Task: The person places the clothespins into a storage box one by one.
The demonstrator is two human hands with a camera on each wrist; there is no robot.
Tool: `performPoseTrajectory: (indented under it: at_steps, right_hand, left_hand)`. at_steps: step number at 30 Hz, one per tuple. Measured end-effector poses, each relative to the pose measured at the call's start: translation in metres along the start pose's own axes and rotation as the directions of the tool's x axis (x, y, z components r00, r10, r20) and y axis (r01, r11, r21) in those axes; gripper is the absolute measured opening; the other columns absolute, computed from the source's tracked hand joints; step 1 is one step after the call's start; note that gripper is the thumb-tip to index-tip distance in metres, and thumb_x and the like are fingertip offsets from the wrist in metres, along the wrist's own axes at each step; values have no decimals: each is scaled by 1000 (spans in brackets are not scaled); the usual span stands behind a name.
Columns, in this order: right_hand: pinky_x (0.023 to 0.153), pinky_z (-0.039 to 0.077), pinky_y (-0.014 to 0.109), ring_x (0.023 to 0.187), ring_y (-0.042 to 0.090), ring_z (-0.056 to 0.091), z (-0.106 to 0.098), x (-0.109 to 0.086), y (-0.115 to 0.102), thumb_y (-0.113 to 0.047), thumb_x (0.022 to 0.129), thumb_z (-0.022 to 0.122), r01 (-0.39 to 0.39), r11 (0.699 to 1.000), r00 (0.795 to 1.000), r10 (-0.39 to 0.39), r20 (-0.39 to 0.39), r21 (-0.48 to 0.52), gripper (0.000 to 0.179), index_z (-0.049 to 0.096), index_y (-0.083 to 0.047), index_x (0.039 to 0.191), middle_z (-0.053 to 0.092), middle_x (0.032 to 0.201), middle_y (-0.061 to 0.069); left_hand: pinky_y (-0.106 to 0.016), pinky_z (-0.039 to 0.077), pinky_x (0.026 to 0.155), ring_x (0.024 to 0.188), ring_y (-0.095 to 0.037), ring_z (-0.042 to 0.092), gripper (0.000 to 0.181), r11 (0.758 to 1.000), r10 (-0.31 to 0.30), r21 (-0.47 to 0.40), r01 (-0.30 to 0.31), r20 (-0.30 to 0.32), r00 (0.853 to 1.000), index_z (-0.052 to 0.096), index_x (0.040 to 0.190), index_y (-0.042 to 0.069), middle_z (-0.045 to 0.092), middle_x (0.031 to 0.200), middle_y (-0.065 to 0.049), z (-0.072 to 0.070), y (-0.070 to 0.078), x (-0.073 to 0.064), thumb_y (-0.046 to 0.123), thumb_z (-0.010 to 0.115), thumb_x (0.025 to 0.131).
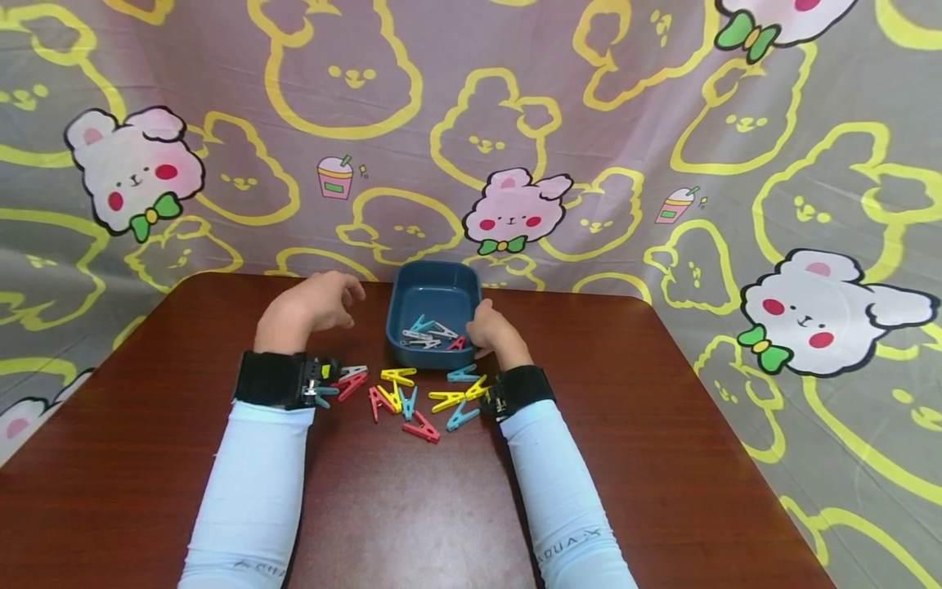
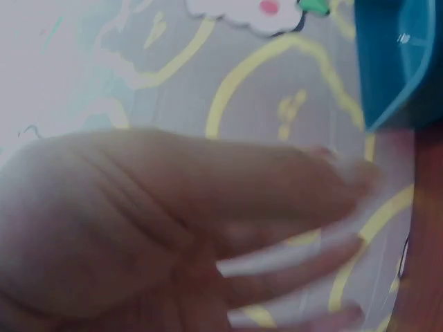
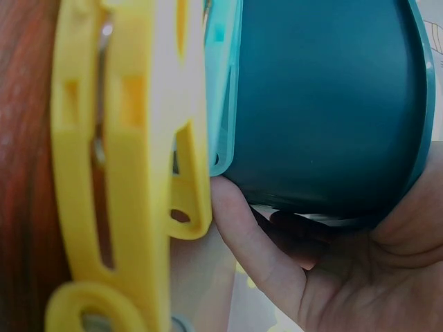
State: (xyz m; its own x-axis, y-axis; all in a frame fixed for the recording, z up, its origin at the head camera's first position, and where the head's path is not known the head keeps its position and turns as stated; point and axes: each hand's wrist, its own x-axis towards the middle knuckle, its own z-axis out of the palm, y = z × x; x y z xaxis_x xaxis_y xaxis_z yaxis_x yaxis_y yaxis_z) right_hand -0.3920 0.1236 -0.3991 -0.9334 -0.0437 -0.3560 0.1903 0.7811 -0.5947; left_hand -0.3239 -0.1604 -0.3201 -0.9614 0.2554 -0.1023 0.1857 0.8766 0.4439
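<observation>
A dark blue plastic bin (image 1: 397,315) stands near the table's far edge, with several grey, light blue and red clothespins (image 1: 434,331) inside at its near end. At its right near corner my right hand (image 1: 495,330) grips the wall. In the right wrist view, fingers (image 3: 259,252) lie low against the bin (image 3: 318,104), and the thumb side is by the rim. Left of the bin and apart from it, my left hand (image 1: 316,303) hovers with loosely bent fingers. Nothing shows in its grasp in the left wrist view, where the hand (image 2: 187,207) is blurred.
Several loose clothespins lie in front of the bin, among them a red one (image 1: 422,428), a yellow one (image 1: 446,400) and a light blue one (image 1: 462,415). A few lie beside the left wrist. A patterned cloth (image 1: 412,221) hangs behind the brown table (image 1: 625,458).
</observation>
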Motion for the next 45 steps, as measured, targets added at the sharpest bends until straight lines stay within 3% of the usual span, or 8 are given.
performPoseTrajectory:
  at_steps: [5,10,19,22,27,31,40,45]
  right_hand:
    - [88,68,41,93,34,79,-1,0,2,-18,117,43,-1,1000,1000,1,-9,11,77,-7,-2,173,47,165,28]
    - [87,68,40,89,33,78,-1,1,4,-19,118,42,-3,1000,1000,3,-8,11,78,-10,-3,173,50,163,29]
    - [83,68,39,90,32,78,0,1,4,-19,117,45,2,1000,1000,-2,-12,7,76,-4,-2,173,45,167,26]
    - [85,68,40,92,33,78,0,0,4,-19,117,45,8,1000,1000,-8,-16,12,75,-2,-2,173,44,168,26]
    - [85,68,40,94,34,79,1,-1,3,-19,117,45,11,1000,1000,-11,-16,14,74,-1,-1,173,44,168,26]
    - [82,68,39,94,34,78,1,-1,3,-19,117,46,9,1000,1000,-8,-18,18,73,1,-1,173,46,166,27]
    - [83,68,40,85,32,78,0,0,1,-19,118,43,4,1000,1000,-4,-8,-3,78,-9,-2,173,50,163,30]
    - [83,68,39,85,32,78,0,0,1,-20,118,43,15,1000,1000,-15,-13,-10,77,-7,-1,173,51,162,30]
  left_hand:
    - [-51,61,87,101,-38,67,37,987,-153,57,148,112,982,72,126,-5,72,118,-26,-7,-24,-11,11,81,93]
    - [-34,52,72,82,-23,61,22,963,-269,100,252,248,930,82,97,0,70,88,-10,6,-38,0,21,84,91]
    - [-40,60,84,93,-28,63,31,924,-376,185,334,291,880,81,102,-3,74,102,-16,23,-43,16,25,84,90]
    - [-41,62,86,93,-29,63,29,922,-381,180,342,269,885,80,105,-5,73,106,-19,25,-44,17,20,82,90]
    - [-40,60,76,87,-30,60,27,935,-348,139,327,172,922,75,107,-8,68,102,-19,30,-47,15,10,81,88]
    - [-36,54,69,83,-30,58,28,946,-316,130,297,152,937,70,109,-10,63,98,-17,32,-52,19,6,78,87]
    - [-42,56,71,86,-35,60,30,951,-281,172,258,119,952,71,106,-5,67,101,-19,49,-96,60,11,82,83]
    - [-38,54,68,81,-31,62,14,957,-273,128,258,111,956,76,97,0,68,95,-15,41,-79,49,10,78,87]
